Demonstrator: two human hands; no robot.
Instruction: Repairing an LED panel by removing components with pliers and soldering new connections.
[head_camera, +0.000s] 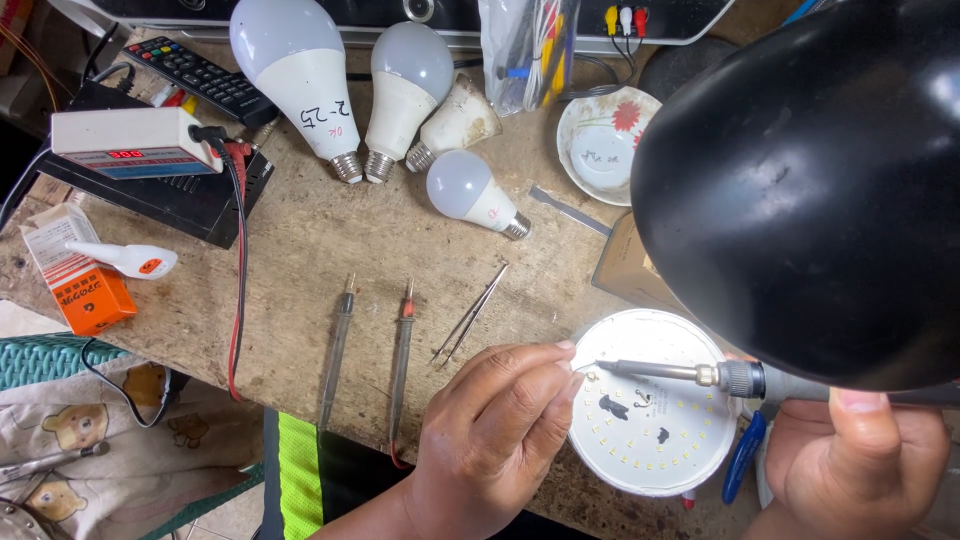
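Head view: the left hand (490, 430), fingers pinched on a thin solder wire, meets the tip of a metal soldering iron (665, 372) gripped by the right hand (850, 460), over a round white LED board (650, 440) lying on the worn wooden bench (320, 230) beneath a black lamp shade (800, 190).

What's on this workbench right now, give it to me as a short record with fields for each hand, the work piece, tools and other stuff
left hand: left hand pinches a thin wire at the rim of the LED disc
right hand: right hand holds a soldering iron, tip on the disc's edge
work piece: round white board with small chips, lying flat on the wooden bench
tools: tweezers, two test probes
other: four bulbs, meter, remote control, black lamp shade
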